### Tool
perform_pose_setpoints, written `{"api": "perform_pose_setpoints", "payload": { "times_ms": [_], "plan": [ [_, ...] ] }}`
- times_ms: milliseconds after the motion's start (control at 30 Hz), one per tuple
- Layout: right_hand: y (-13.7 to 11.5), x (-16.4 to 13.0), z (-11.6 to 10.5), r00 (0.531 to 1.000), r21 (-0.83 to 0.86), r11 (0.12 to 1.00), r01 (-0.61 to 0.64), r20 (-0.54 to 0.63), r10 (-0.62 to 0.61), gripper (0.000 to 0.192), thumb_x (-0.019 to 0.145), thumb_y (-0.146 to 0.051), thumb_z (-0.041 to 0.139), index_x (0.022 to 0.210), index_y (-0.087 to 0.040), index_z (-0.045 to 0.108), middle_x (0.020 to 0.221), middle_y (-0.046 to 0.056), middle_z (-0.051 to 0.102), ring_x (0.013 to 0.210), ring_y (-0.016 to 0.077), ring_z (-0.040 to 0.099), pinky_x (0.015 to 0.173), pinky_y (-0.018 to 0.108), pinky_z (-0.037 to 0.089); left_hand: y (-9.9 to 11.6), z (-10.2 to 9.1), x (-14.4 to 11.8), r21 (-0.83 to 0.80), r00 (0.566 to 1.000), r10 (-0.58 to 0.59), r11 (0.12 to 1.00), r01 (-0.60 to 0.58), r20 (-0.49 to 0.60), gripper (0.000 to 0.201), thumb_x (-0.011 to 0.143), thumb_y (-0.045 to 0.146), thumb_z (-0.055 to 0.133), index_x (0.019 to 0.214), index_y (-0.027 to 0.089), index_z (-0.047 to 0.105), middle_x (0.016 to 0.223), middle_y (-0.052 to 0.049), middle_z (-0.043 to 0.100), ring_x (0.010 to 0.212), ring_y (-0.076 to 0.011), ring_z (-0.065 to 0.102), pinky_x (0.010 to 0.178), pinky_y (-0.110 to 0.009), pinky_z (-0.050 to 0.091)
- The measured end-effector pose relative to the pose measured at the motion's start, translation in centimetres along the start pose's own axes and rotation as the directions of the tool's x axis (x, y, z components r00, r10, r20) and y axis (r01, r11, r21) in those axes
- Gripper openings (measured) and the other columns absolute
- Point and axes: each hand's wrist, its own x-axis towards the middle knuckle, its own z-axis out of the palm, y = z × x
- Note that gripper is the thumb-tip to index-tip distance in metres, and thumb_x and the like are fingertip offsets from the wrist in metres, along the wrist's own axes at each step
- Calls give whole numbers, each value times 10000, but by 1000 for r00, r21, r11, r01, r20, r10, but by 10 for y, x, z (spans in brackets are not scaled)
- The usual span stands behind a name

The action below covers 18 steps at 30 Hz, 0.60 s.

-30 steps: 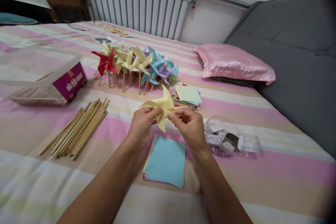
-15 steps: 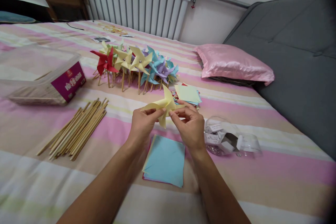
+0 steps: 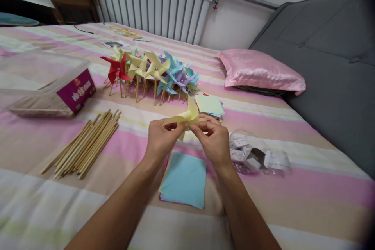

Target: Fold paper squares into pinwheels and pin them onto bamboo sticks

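Observation:
Between my two hands is a yellow paper pinwheel [image 3: 190,114], its blades curled and no stick visible on it. My left hand [image 3: 163,137] pinches its left side between thumb and fingers. The thumb and fingers of my right hand [image 3: 213,140] close on its right side, the thumbtips nearly meeting at the centre. Below them on the bed lies a stack of square paper sheets [image 3: 184,179], light blue on top. A second paper stack [image 3: 209,104], pale yellow-green on top, sits just beyond my right hand.
Finished pinwheels [image 3: 155,70] in several colours stand grouped at the back. To the left lie wooden sticks [image 3: 84,144] beside a clear plastic box [image 3: 43,97]. Small clear containers [image 3: 254,156] with white labels are on the right. A pink pillow [image 3: 263,70] rests by the grey headboard [image 3: 325,54].
The yellow pinwheel has turned and tilted in my fingers, its upper blade leaning further right. Both thumbs have come closer together. Everything else stays in place.

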Motion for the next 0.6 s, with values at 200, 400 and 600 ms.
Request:
{"api": "perform_pose_setpoints", "payload": {
  "times_ms": [200,400,600],
  "plan": [
    [-3,-2,2,997,3,999,-47,62,47,219,723,-386,661,717,-169,692,1093,98,609,713,146,619,604,276,523,-1,-2,2,55,999,-36,998,37,-9,130,590,221,678,501,144,624,481,32,510,484,-93,444,469,-225,315],
    [-10,-3,-6,990,-47,995,-92,103,96,274,658,-426,703,702,-162,643,1126,105,597,703,154,618,606,291,508,5,0,2,49,993,-117,992,118,-25,199,569,254,675,441,146,567,436,35,460,446,-82,397,439,-222,272],
    [-16,1,-22,997,72,995,-71,32,68,361,696,-373,689,1001,-225,562,1078,70,620,910,198,605,740,328,492,5,-1,1,5,977,-204,979,204,68,178,568,249,654,460,140,565,447,28,474,436,-73,390,445,-213,278]
  ]
}}
